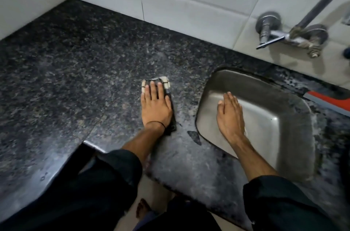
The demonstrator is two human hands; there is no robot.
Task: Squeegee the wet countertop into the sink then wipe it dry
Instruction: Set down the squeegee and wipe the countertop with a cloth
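The dark granite countertop (75,71) showed a dull wet film and streaks, heaviest near the sink. The steel sink (265,94) sat to the right; the red-and-grey squeegee (329,100) lay on the counter beyond it, untouched. The left hand (155,105) pressed flat, fingers straight, on 1 folded cloth (166,84). The right hand (230,113) was over the basin, fingers straight, holding nothing. Risk: a small, soaked cloth would likely smear water rather than lift it, or push it over the front edge.
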